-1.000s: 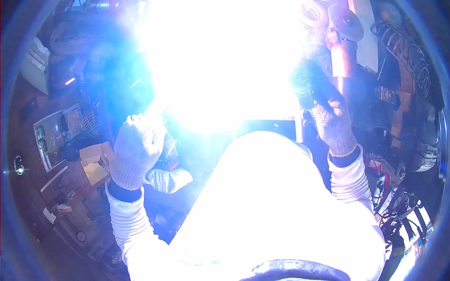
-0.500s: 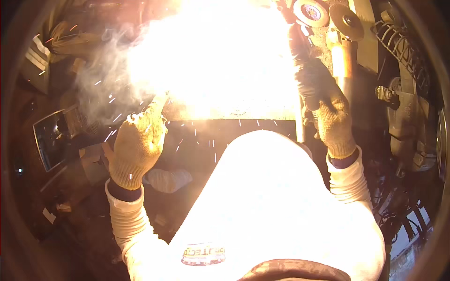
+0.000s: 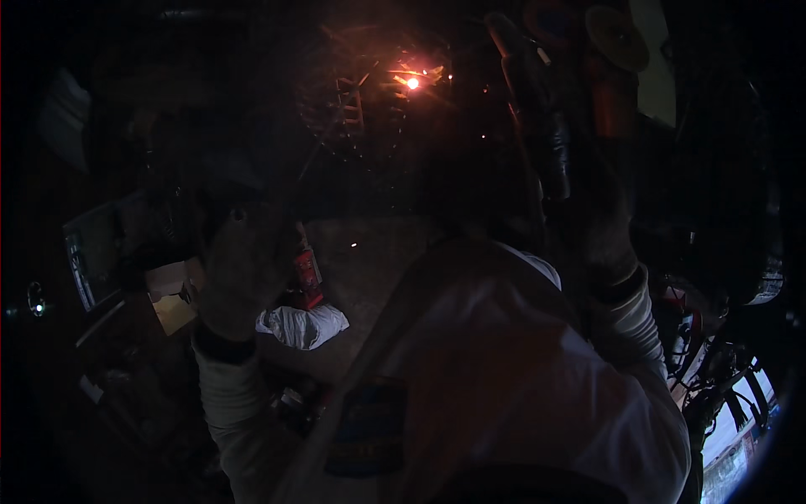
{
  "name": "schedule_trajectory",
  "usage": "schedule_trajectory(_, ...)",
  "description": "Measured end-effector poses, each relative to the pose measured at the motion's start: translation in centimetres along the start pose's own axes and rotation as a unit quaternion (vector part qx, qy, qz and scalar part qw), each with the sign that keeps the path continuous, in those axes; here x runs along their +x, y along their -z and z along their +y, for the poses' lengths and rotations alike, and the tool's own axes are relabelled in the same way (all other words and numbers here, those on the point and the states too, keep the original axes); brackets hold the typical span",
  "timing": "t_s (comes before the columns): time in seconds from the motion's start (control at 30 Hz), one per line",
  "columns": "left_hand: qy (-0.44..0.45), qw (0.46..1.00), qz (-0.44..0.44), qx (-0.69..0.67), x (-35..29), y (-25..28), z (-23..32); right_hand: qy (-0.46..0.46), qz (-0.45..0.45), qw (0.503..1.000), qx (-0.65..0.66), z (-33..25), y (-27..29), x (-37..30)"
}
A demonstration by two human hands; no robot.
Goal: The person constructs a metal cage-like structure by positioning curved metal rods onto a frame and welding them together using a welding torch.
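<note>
The view is very dark. A small orange-white glowing spot [image 3: 412,83] shines at the far middle, with dim reddish lines around it that I cannot make out clearly. My left hand [image 3: 239,273], in a knit glove, is left of and nearer than the glow; darkness hides its fingers and anything in them. Over on the right, my gloved right hand [image 3: 606,231] is closed round a long dark handle, apparently a welding electrode holder [image 3: 537,105], slanting away toward the far side. Its fingers are mostly lost in shadow.
Beyond my right hand lies an angle grinder with a round disc [image 3: 617,39]. Lower down, near my left hand, are a white cloth bundle [image 3: 304,326], a red object [image 3: 307,277] and a cardboard box [image 3: 175,294]. Cables hang before a pale bright surface [image 3: 739,412] at lower right.
The blinding white arc, smoke and flying sparks have given way to one small glowing spot, and the scene has gone dark. Both hands are in nearly the same places.
</note>
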State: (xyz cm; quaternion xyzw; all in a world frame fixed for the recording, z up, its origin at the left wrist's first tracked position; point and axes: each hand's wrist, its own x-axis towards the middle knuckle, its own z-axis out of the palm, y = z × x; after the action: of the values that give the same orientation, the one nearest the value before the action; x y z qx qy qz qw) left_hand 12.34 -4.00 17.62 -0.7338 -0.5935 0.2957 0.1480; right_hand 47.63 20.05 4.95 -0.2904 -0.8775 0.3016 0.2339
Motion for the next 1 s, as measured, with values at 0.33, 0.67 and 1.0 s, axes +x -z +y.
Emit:
schedule_trajectory(0.33,-0.027,0.985,0.073,-0.153,3.3,3.3,-0.3,0.087,0.003,0.996,-0.020,-0.2,-0.5,0.2)
schedule_trajectory(0.67,0.042,0.965,0.020,-0.258,2.8,2.6,-0.7,-0.254,0.031,0.841,0.476,-2.1,-0.4,-0.4)
schedule_trajectory(1.0,0.063,0.890,-0.064,-0.447,1.0,7.2,-1.9,-0.273,0.068,0.856,0.434,-1.7,0.6,-2.4)
